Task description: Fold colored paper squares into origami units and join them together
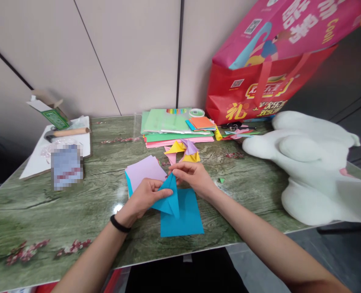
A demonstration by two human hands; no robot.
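A folded blue paper [170, 199] is held above the table between both hands. My left hand [146, 195] grips its left side, the thumb lying on top. At its upper tip, the fingers of my right hand [188, 175] pinch the paper. Beneath it a flat blue square sheet [186, 219] lies on the table. A stack of square papers with a lilac sheet on top [145, 171] lies just left of the hands. Beyond the fingers are folded yellow, pink and purple paper pieces [191, 148].
Green sheets [165, 121], small orange squares [201, 123] and a tape roll [196, 112] lie at the back. A white plush toy [311, 162] and red bag [256, 93] stand right. A hammer [70, 132] rests on a white board [37, 158] at left.
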